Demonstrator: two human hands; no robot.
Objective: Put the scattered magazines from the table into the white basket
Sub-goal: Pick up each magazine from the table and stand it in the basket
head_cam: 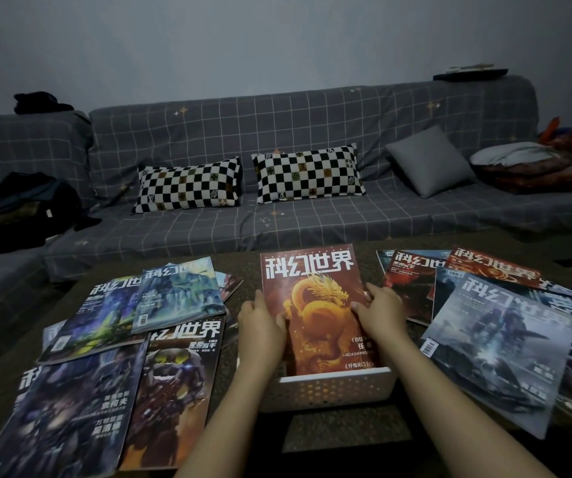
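Red magazine (315, 305): one, cover red-orange with a golden dragon and large white characters across the top; it stands nearly upright, its lower edge down inside the white basket, at the middle of the tabletop's near half.
White basket (326, 389): one, rectangular, its near wall pierced with rows of small holes, by the tabletop's near edge.
Left hand (260, 331): fingers curled round the red magazine's left edge, gripping it.
Right hand (379, 313): thumb on the cover, fingers behind the right edge, gripping the same magazine.
Left group of magazines (101, 339): at least five, overlapping, blue, purple and dark covers, one with a red armoured figure, spread toward the tabletop's left edge; further corners peek out beneath, so the exact count is unclear.
Right group of magazines (498, 343): about five, overlapping toward the right edge, two reddish at the far side, grey-blue ones nearer.
Tabletop (243, 270): dark, speckled.
Sofa (277, 132): grey checked cover, behind the tabletop.
Checkered cushions (188, 184): two, black and white.
Grey cushion (429, 160): one.
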